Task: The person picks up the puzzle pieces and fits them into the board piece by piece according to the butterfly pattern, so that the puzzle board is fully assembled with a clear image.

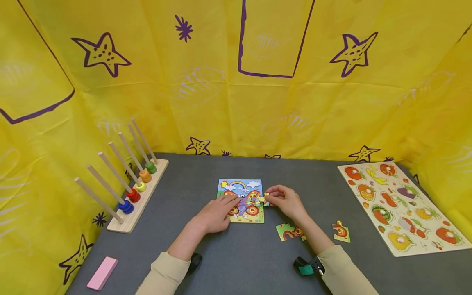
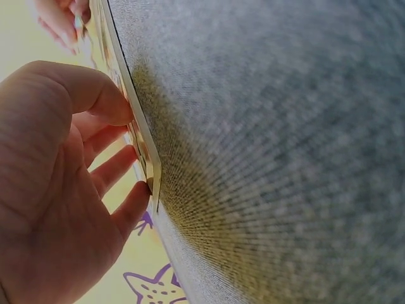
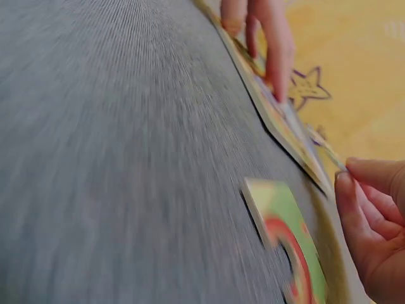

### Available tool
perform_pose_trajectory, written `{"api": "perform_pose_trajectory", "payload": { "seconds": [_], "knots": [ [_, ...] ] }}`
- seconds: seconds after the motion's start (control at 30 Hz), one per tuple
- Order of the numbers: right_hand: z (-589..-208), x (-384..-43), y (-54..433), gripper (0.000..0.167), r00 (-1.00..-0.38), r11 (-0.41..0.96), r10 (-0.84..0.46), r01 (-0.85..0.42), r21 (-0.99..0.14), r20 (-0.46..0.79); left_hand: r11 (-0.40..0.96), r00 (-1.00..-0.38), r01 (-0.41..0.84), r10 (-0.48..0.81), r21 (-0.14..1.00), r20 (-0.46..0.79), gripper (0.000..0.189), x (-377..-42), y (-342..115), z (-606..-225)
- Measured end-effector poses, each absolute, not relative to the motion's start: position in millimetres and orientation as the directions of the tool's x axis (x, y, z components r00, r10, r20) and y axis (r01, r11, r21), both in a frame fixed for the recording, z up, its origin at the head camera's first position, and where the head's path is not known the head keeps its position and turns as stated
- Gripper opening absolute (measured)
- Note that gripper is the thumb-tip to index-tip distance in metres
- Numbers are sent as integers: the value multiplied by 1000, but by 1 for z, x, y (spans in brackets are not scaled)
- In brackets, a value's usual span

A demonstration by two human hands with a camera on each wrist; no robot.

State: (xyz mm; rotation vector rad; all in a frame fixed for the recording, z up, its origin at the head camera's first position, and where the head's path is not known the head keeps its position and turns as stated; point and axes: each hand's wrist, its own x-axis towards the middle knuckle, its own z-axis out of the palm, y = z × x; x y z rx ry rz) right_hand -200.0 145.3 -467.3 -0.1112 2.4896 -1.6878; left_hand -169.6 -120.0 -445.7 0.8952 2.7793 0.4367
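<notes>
A butterfly jigsaw puzzle board lies on the grey table, with a sun and rainbow at its top and a purple butterfly body in the middle. My left hand rests on the board's left side, its fingertips on the picture. At the right edge, my right hand pinches a puzzle piece between thumb and fingers; in the right wrist view the piece is tilted above the board. Loose puzzle pieces lie below the right hand, partly hidden by the forearm. Another loose piece lies farther right.
On the left stands a wooden peg stacker with coloured rings on upright rods. A pink block lies at the front left. At the right is a fruit peg board. A yellow patterned cloth hangs behind the table.
</notes>
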Motion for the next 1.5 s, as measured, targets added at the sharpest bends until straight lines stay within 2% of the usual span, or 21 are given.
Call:
{"api": "perform_pose_trajectory", "payload": {
  "seconds": [0.47, 0.8, 1.17, 1.5],
  "knots": [
    [-465, -208, 111, 18, -993, 552, -121, -75, -831, 10, 784, -796, 556, 598, 278, -95, 61, -172, -117, -449],
    [-471, -208, 111, 14, -988, 607, -130, -143, -781, 80, 782, -793, 554, 600, 285, -104, 59, -171, -117, -448],
    [-476, -209, 109, 13, -986, 623, -140, -159, -766, 91, 774, -792, 560, 605, 296, -82, 58, -171, -116, -451],
    [-476, -211, 110, 8, -969, 658, -204, -239, -714, 137, 790, -801, 563, 594, 243, -76, 61, -176, -119, -463]
  ]
}}
